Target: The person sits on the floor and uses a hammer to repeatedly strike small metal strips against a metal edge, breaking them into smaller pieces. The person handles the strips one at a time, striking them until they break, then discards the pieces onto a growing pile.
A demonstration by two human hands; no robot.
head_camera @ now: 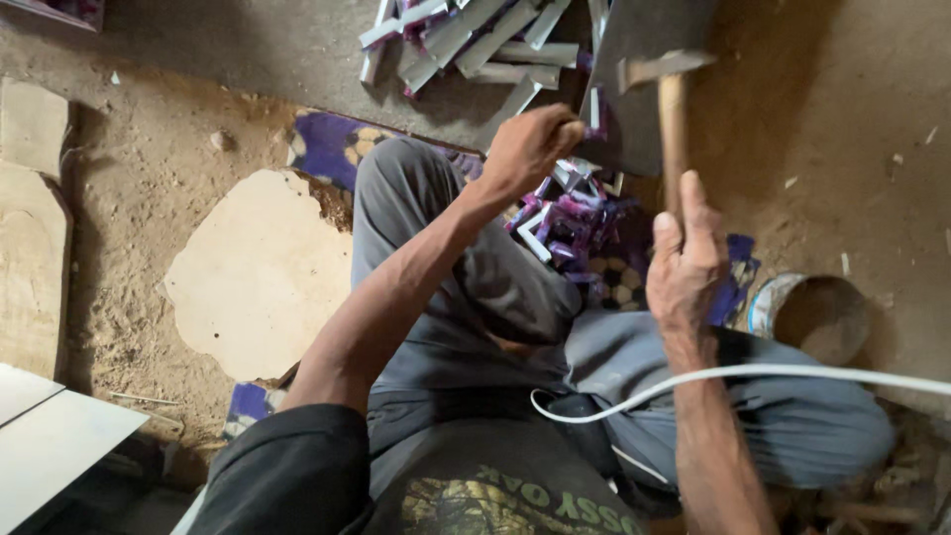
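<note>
I sit on a dirt floor with my knees bent, in grey trousers. My right hand (686, 260) grips the wooden handle of a hammer (672, 109), whose metal head is raised over a dark grey slab (644, 30). My left hand (530, 147) is closed on a small piece held against the slab's left edge; the piece itself is mostly hidden by my fingers. Between my knees lies a heap of purple and white tile chips (570, 213).
Several cut white and purple tile strips (466, 40) are piled at the top. A pale broken board (260, 272) lies to the left, white tiles (50, 436) at the lower left, a small round tin (812, 312) at the right. A white cable (753, 374) crosses my lap.
</note>
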